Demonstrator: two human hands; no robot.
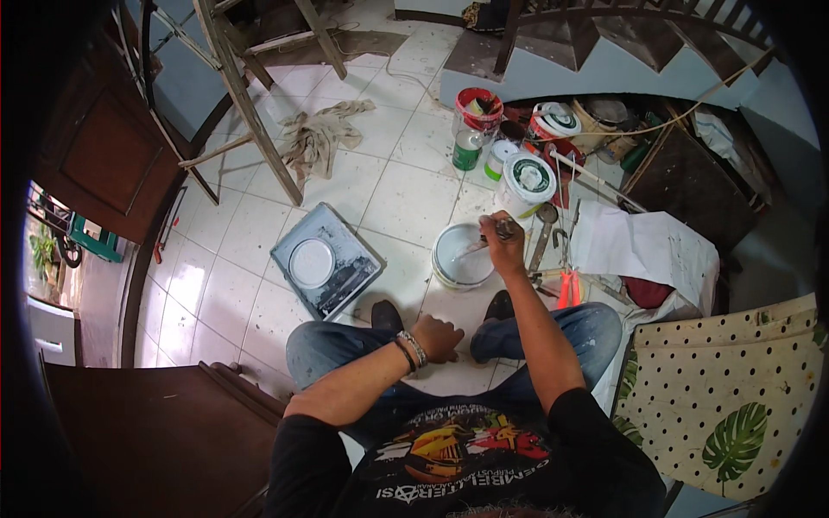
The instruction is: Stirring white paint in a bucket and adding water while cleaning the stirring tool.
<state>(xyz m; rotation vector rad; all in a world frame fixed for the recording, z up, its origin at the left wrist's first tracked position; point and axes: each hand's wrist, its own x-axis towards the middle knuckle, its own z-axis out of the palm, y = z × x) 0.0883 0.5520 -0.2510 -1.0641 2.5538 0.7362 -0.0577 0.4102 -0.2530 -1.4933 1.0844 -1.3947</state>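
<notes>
My right hand (503, 242) is closed around a dark-handled tool (473, 249) with a thin pale end. That end dips into a white bucket (443, 274) of pale paint on the floor in front of me. The tool's exact kind is hard to make out. Over my lap, my left hand (438, 337) is curled closed with nothing visible in it, and bracelets circle its wrist. Left of the bucket lies a grey paint tray (361, 274), smeared with dark paint, with a round white lid (312, 262) on it.
Paint tubs (528, 181), a red bucket (480, 105) and a green-labelled bottle (467, 154) cluster beyond the bucket. A wooden ladder (250, 112) stands far left near a crumpled cloth (324, 138). Stairs (587, 43) rise at the back right. A polka-dotted board (717, 388) lies at my right.
</notes>
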